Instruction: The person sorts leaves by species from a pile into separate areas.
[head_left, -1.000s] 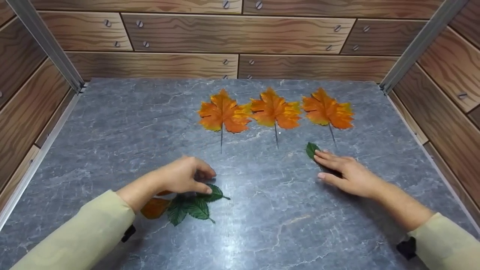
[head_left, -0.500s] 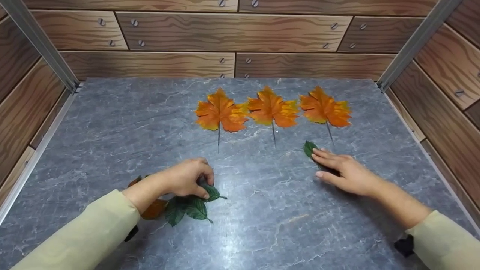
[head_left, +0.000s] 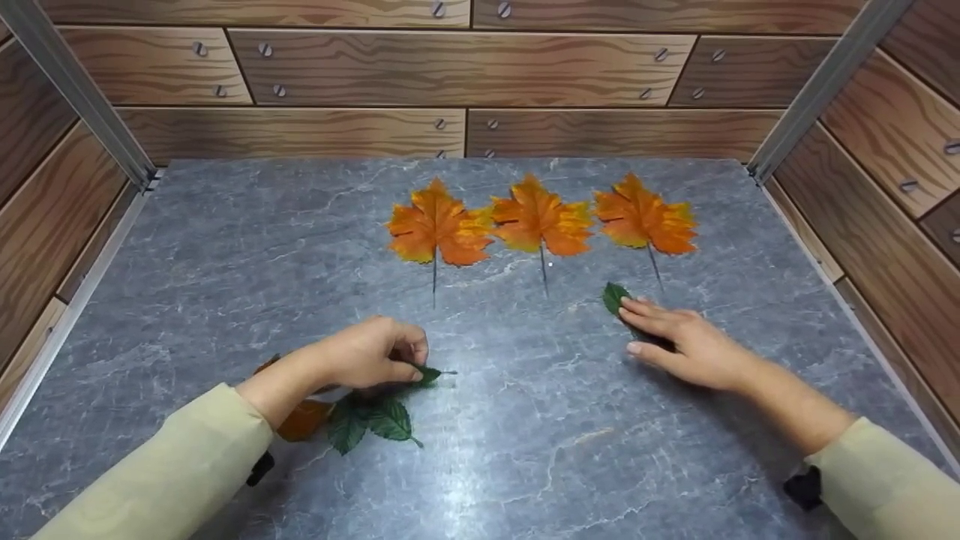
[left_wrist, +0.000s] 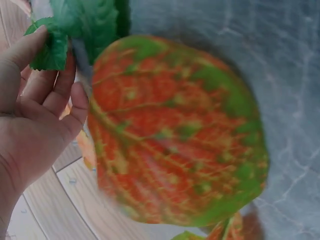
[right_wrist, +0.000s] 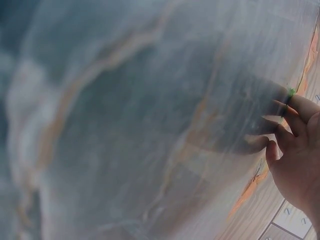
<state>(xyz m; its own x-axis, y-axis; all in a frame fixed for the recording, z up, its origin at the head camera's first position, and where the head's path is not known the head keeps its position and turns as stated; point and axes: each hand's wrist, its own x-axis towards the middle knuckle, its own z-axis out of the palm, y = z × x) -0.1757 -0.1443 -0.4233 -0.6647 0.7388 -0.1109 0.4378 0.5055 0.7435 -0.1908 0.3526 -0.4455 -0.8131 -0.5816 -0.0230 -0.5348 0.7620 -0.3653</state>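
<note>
My left hand (head_left: pixel 367 354) pinches a small green leaf (head_left: pixel 430 376) between thumb and fingers, its stem pointing right. In the left wrist view that green leaf (left_wrist: pixel 54 50) shows at the fingertips. Other green leaves (head_left: pixel 391 419) lie on the table just below this hand. Partly hidden by the left wrist is an orange-brown leaf (head_left: pixel 303 421); a large red and green leaf (left_wrist: pixel 175 135) fills the left wrist view. My right hand (head_left: pixel 697 349) rests with extended fingers on another green leaf (head_left: pixel 615 298), whose tip sticks out past the fingertips.
Three orange maple leaves, a left one (head_left: pixel 437 225), a middle one (head_left: pixel 540 220) and a right one (head_left: pixel 643 217), lie in a row toward the back, stems toward me. The grey marbled table (head_left: pixel 540 450) is bounded by wood-patterned walls (head_left: pixel 465 67) and metal posts.
My left fingers have closed on the green leaf and tilted it up from the table, apart from the other green leaves. The right hand stays on its leaf. The head view has shifted slightly.
</note>
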